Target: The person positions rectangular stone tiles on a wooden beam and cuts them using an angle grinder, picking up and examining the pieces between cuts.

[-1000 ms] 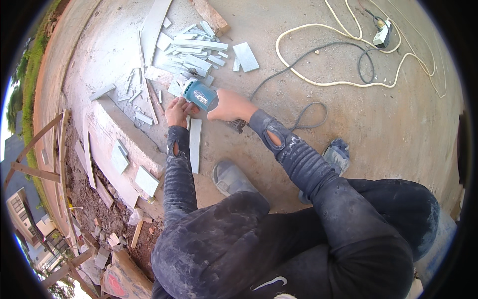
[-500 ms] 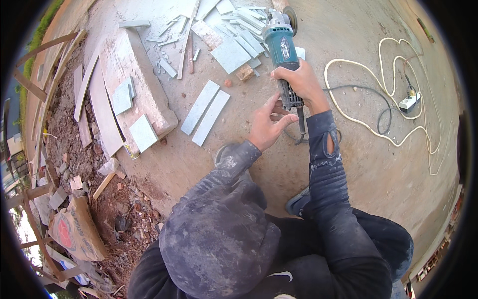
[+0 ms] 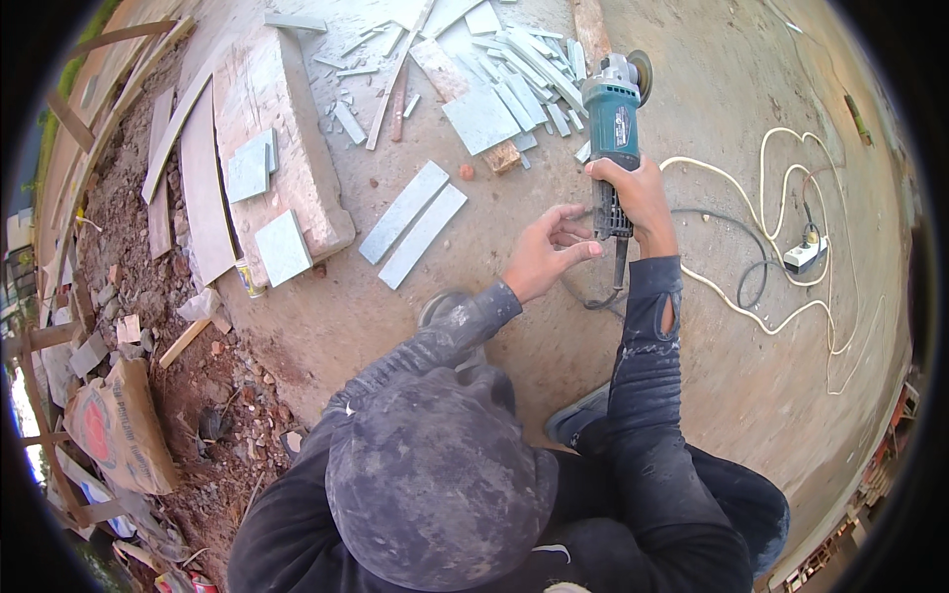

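My right hand point(image 3: 643, 198) is wrapped around the rear body of a teal and black angle grinder point(image 3: 613, 119). The grinder's disc point(image 3: 643, 79) points away from me, at the far end of the tool. Beside the tail of the grinder is my left hand point(image 3: 544, 255), its fingers loosely curled and parted from the thumb, with nothing seen in it. Its fingertips come very close to the black housing; whether they touch cannot be told. A dark cord point(image 3: 620, 265) leaves the grinder's tail. Two long pale tile strips point(image 3: 423, 237) lie side by side on the ground, left of my hands.
Tile offcuts point(image 3: 524, 74) and a larger tile point(image 3: 480, 121) lie ahead. Square tiles point(image 3: 283, 247) rest on and against a concrete block point(image 3: 297, 148) at left. A white extension cable point(image 3: 727, 171) loops to a power strip point(image 3: 806, 254) at right. Rubble and a paper sack point(image 3: 124, 425) lie left.
The grinder and my right hand have shifted right. My left hand, earlier up against the grinder's tail, now sits slightly farther from it. The whole view has tilted a little.
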Motion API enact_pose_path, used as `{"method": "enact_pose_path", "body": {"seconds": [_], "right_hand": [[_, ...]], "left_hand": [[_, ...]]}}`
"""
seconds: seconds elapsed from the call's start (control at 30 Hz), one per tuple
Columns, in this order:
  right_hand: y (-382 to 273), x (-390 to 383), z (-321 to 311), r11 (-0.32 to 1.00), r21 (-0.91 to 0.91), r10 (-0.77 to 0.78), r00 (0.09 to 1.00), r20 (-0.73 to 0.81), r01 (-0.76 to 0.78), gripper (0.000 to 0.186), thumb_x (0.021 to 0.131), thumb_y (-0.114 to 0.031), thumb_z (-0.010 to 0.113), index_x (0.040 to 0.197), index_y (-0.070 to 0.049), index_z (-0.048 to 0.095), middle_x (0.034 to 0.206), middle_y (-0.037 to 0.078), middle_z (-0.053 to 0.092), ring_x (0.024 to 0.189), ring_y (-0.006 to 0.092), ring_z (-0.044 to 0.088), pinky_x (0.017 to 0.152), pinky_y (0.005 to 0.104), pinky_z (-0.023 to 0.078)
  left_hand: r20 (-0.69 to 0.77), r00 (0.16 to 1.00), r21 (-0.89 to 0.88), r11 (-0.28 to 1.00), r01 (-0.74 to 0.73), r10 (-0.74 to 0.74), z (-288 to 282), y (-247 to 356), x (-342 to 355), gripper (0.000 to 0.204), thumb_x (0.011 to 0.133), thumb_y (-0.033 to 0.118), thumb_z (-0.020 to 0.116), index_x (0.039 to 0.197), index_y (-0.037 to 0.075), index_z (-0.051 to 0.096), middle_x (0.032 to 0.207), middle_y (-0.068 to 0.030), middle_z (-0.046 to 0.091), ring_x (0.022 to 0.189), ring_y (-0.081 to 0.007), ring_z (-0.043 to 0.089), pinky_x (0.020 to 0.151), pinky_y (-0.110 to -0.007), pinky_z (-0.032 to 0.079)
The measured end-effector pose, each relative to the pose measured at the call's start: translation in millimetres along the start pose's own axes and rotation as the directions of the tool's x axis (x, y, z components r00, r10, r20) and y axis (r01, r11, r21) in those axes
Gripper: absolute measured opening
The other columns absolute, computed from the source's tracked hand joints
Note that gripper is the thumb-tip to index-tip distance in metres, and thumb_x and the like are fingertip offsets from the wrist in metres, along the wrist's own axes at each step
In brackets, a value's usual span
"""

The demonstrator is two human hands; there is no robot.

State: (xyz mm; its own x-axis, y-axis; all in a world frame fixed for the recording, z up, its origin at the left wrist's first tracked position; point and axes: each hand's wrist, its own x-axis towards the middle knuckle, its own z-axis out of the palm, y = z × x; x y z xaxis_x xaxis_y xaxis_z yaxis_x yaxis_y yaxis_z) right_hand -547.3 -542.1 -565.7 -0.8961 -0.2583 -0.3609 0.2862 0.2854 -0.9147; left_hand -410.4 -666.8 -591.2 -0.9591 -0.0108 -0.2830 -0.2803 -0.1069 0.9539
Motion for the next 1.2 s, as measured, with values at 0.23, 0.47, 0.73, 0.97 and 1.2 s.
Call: {"method": "enact_pose_path", "body": {"seconds": [0.23,0.47,0.73,0.97,1.2], "right_hand": [[7.2,63.8,-50.4,0.921,-0.383,-0.001,0.985,-0.175,-0.067,0.046,0.062,-0.035,0.075,0.082,0.005,0.067,0.075,0.014,0.066,0.065,0.0223,0.064,0.061,0.0333,0.049],[19.0,156.4,-99.6,0.593,-0.732,-0.029,0.899,-0.436,-0.336,0.063,0.064,-0.043,0.073,0.104,0.004,0.066,0.104,0.025,0.068,0.097,0.0358,0.067,0.084,0.0426,0.052],[29.0,221.8,-91.4,0.446,-0.779,-0.178,0.809,-0.56,-0.441,0.073,0.071,-0.056,0.073,0.118,-0.003,0.052,0.108,0.022,0.067,0.101,0.039,0.066,0.084,0.0493,0.051],[48.0,222.7,-78.0,0.476,-0.76,-0.222,0.775,-0.591,-0.443,0.075,0.071,-0.058,0.071,0.12,-0.005,0.049,0.112,0.022,0.065,0.102,0.0391,0.064,0.085,0.0501,0.051],[53.5,230.7,-88.8,0.482,-0.753,-0.171,0.794,-0.583,-0.448,0.085,0.071,-0.062,0.069,0.13,-0.005,0.049,0.124,0.022,0.06,0.115,0.0378,0.059,0.095,0.0488,0.046]], "left_hand": [[-0.282,0.951,0.024,0.99,0.139,-0.126,-87.1,-19.5,-44.1,0.04,0.09,0.025,0.07,0.118,-0.001,0.06,0.097,-0.0067,0.068,0.087,-0.0131,0.065,0.076,-0.026,0.052],[-0.55,0.818,0.054,0.97,0.235,-0.168,-142.2,-28.9,-132.1,0.032,0.092,0.017,0.068,0.115,-0.002,0.061,0.096,-0.0035,0.066,0.084,-0.0084,0.062,0.072,-0.023,0.051],[-0.57,0.808,0.079,0.969,0.235,-0.15,-149.3,-4.2,-93.4,0.031,0.092,0.019,0.068,0.114,-0.002,0.062,0.095,-0.0035,0.066,0.081,-0.0082,0.062,0.064,-0.021,0.049],[-0.625,0.767,0.13,0.951,0.282,-0.142,-162.0,3.7,-69.4,0.03,0.09,0.019,0.07,0.111,-0.001,0.064,0.091,-0.0034,0.067,0.076,-0.007,0.059,0.061,-0.022,0.049],[-0.74,0.58,0.645,0.6,0.472,0.339,-181.9,16.2,-135.0,0.031,0.09,0.017,0.069,0.111,-0.003,0.061,0.096,-0.0084,0.062,0.086,-0.0153,0.06,0.07,-0.027,0.049]]}}
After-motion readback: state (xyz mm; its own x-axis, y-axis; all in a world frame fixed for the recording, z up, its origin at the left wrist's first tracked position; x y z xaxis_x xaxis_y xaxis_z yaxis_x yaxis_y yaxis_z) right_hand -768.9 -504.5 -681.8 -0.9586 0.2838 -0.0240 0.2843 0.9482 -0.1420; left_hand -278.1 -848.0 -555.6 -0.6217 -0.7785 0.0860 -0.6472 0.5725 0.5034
